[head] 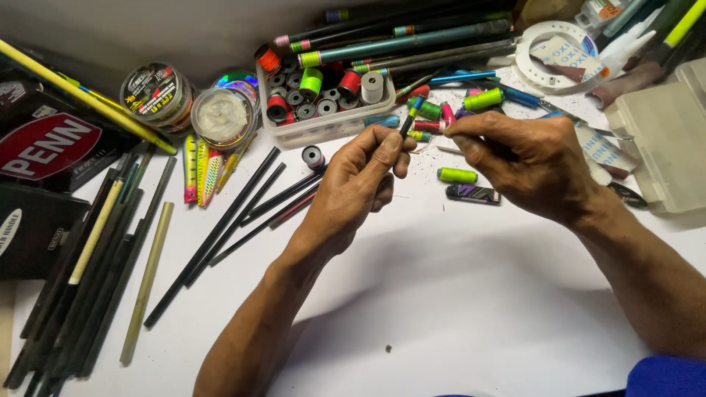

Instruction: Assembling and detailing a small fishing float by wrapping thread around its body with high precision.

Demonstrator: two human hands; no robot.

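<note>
My left hand (351,192) grips a thin black rod piece (409,120) with a blue and green wrapped tip, holding it upright above the white table (456,294). My right hand (526,163) is close beside it, fingers pinched together near the rod tip; whether they pinch a thread is too small to tell. Under and between the hands lie small thread spools, among them a lime green one (457,175) and a dark lighter (473,193).
A clear tray of thread spools (323,103) stands behind the hands. Black rod blanks (220,231) lie left. Line spools (220,116), colourful lures (200,173), dark boxes (40,176), a tape roll (551,55), long rods (397,40) and a plastic case (665,140) ring the table.
</note>
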